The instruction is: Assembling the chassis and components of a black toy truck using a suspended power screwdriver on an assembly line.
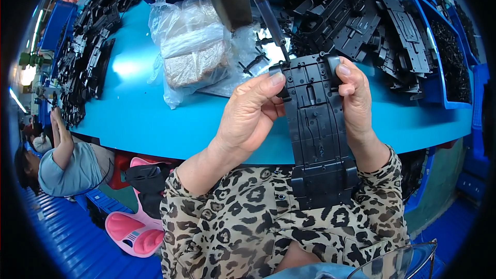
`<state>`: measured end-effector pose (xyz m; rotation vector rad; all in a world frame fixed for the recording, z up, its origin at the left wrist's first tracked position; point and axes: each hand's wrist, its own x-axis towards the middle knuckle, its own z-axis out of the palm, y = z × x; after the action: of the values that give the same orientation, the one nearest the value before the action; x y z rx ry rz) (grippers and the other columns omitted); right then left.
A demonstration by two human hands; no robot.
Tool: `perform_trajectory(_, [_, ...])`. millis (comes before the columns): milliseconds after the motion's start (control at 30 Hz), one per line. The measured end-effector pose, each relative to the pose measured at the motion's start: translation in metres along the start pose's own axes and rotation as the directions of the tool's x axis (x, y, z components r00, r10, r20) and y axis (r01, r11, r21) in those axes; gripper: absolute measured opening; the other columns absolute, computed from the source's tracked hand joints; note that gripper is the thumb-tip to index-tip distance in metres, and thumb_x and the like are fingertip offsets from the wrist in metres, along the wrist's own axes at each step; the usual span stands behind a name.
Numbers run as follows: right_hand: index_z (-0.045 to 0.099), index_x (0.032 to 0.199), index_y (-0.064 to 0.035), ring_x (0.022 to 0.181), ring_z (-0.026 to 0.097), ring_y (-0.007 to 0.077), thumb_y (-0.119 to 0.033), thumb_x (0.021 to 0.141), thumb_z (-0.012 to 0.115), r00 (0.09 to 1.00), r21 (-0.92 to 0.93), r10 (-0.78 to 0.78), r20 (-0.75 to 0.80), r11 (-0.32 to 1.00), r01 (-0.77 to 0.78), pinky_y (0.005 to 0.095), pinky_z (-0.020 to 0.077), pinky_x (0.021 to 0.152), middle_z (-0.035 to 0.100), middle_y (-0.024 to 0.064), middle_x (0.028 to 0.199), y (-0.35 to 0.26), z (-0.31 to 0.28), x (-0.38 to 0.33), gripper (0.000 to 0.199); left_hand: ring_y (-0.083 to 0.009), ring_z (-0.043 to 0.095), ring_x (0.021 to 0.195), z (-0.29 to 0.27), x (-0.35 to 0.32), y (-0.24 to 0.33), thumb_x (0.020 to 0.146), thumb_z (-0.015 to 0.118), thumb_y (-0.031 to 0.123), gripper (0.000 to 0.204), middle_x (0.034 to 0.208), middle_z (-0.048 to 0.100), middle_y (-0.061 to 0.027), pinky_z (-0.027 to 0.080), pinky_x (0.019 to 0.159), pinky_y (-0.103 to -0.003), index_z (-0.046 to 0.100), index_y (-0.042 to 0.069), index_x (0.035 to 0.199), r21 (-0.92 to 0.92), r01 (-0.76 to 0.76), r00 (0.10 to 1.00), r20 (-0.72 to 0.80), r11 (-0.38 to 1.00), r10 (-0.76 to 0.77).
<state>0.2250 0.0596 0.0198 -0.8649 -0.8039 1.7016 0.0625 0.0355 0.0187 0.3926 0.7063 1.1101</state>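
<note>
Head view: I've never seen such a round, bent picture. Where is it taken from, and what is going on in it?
There is no robot here: a wide fisheye camera worn on a person's head looks down, which bends straight edges. The bare left hand and right hand hold a long black plastic part by its far end, one at each side. A rod-shaped tool hangs over its far left corner; whether it touches, I cannot tell. On the turquoise table lie a plastic-wrapped bundle and, at both sides, heaps of black parts.
</note>
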Motion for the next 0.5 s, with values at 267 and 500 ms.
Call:
perform_trajectory(267, [0.049, 0.085, 0.0010, 0.051, 0.048, -0.0012, -0.023, 0.079, 0.050, 0.998, 0.040, 0.026, -0.060, 0.999, -0.024, 0.0114, 0.0409, 0.048, 0.052, -0.0017, 0.066, -0.0042, 0.0036, -0.0018, 0.024, -0.0101, 0.053, 0.071, 0.0026, 0.0014, -0.0003, 0.081, 0.054, 0.022, 0.019, 0.081, 0.058, -0.0035, 0.043, 0.065, -0.025, 0.057, 0.004, 0.085, -0.006, 0.013, 1.000, -0.004, 1.000, -0.013])
perform_trajectory(500, [0.049, 0.085, 0.0007, 0.050, 0.046, -0.0043, -0.022, 0.079, 0.051, 1.000, 0.045, 0.009, -0.015, 0.999, -0.009, 0.0097, 0.0401, 0.048, 0.048, -0.0059, 0.064, -0.0016, -0.0042, -0.0007, 0.024, -0.0092, 0.052, 0.069, 0.0037, 0.0020, -0.0004, 0.080, 0.054, 0.021, 0.018, 0.081, 0.058, -0.0024, 0.042, 0.065, -0.024, 0.058, 0.004, 0.084, 0.009, 0.027, 0.999, -0.020, 1.000, -0.027])
